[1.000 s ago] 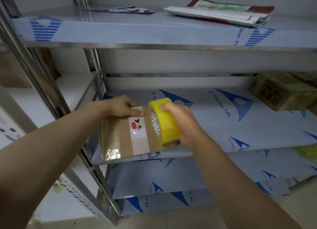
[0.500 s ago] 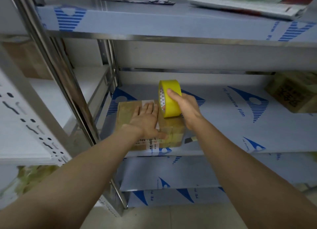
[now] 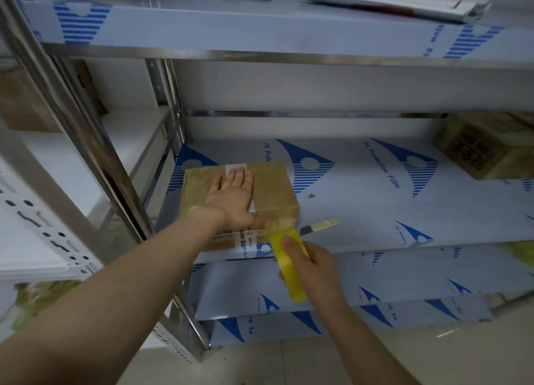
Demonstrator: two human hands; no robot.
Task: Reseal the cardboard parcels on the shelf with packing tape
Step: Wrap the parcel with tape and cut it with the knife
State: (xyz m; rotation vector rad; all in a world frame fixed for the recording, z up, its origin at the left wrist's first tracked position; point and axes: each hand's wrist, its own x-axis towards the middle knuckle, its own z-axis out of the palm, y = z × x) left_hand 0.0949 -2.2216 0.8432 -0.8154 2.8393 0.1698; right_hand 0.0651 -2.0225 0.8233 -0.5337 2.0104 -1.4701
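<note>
In the centre-left of the frame the left hand (image 3: pixel 231 197) lies flat, with straight fingers, on top of the cardboard parcel (image 3: pixel 274 191). This parcel stands at the left end of the middle shelf (image 3: pixel 375 211), close to its front edge. A strip of clear tape seems to run from the parcel's front right corner down to the yellow tape roll (image 3: pixel 297 290). The right hand (image 3: pixel 315 272) grips the roll just below the shelf edge, in the lower centre.

I judge that one strip is being laid. The next move calls for cutting the tape, perhaps with the small cutter (image 3: pixel 320 225) lying just right of the parcel, and then pressing the end down.

The parcel is closed, so its content is hidden. At the right edge a second carton (image 3: pixel 485 150) also looks closed.
</note>
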